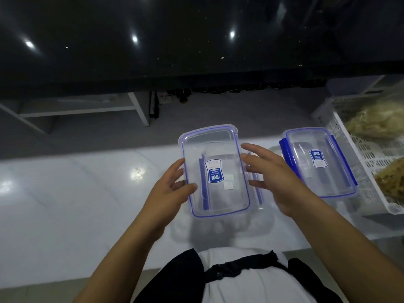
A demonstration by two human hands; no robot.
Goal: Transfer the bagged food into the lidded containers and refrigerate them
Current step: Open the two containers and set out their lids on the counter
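While both bags of food are lying untouched in the white perforated basket at the far right of the counter, the person is working on the near lidded container, which is sitting on the counter directly in front of them. The left hand is resting against the container's left side, its thumb lying over the lid edge and its fingers only loosely bent. The right hand is hovering at the right edge with fingers spread and relaxed; whether it is touching the latch there cannot be told. The side latches on this container are appearing released. A second lidded container, latches down, is standing between the first and the basket. The step in hand is judged to be lid removal, so the task is standing at its beginning. The next move is calling for lifting the lid clear and setting it aside, then reaching right for a bag of food.
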